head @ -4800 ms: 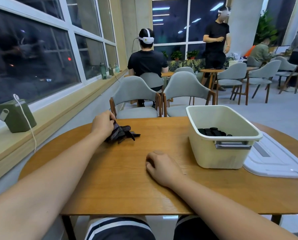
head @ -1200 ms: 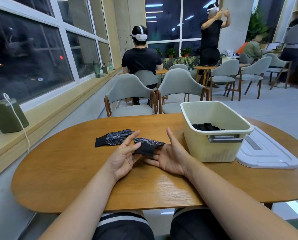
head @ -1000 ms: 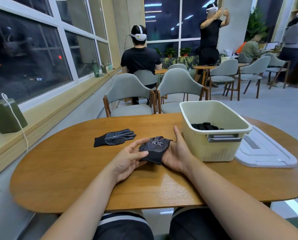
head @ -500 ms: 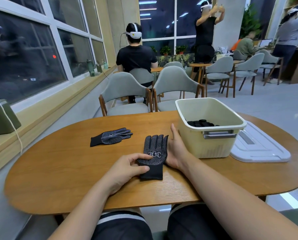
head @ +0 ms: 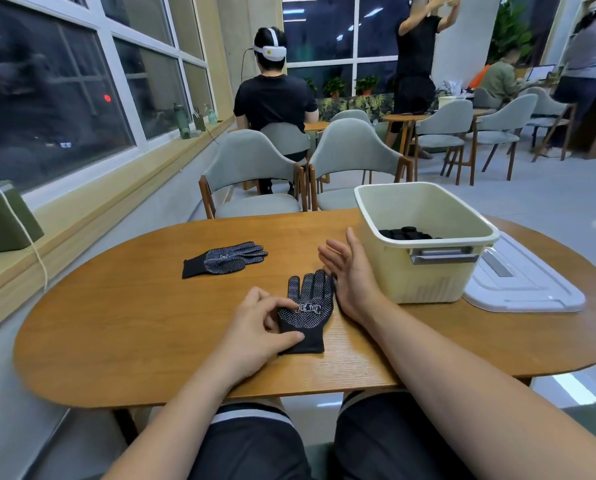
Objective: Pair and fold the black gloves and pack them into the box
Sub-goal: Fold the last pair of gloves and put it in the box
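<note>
Gloves now lie apart beside the box (head: 424, 244): near glove (head: 307, 310) flattened, left hand (head: 255, 327) pinching its cuff, right hand (head: 348, 271) open, pairing next.

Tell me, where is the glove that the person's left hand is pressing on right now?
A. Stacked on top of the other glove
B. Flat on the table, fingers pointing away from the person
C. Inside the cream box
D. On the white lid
B: the left hand pins the cuff end of the near glove, which lies flat on the wooden table, apart from the other glove.
</note>
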Demonstrator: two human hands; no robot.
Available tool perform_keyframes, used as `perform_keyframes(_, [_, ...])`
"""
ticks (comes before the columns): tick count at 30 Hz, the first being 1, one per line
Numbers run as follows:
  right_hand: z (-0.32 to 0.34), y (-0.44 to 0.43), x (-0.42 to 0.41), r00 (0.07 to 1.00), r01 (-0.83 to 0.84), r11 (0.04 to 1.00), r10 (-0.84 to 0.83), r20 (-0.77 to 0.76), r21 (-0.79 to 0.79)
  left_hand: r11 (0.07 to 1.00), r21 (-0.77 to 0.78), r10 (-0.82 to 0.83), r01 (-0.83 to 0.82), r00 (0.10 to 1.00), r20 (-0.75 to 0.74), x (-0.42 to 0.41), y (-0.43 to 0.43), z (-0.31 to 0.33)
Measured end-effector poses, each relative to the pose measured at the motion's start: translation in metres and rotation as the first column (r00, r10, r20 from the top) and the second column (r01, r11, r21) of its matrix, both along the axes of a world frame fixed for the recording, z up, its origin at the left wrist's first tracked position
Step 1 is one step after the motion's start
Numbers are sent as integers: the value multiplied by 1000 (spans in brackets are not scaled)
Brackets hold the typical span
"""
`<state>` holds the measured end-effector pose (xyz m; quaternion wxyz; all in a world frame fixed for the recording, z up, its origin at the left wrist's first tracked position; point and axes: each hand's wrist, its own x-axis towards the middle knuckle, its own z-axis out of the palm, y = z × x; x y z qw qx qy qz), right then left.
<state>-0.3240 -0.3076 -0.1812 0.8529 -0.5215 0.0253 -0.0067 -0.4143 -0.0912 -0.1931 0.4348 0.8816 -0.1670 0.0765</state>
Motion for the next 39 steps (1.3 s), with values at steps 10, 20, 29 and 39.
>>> perform_keyframes(10, [5,8,-12,979,127,939,-67,194,-320,946,296,-197,135,961,192,-13,-5,-1])
perform_keyframes(20, [-2,13,-17,988,29,889,46,151,-458,923,302,-284,240,953,110,-11,-4,3])
perform_keyframes(29, [0,13,-21,977,78,901,16,212,-427,925,313,-261,214,958,118,-15,-5,3])
perform_keyframes(39, [4,12,-37,964,101,848,45,261,-520,989,141,14,-36,988,154,-1,1,-7])
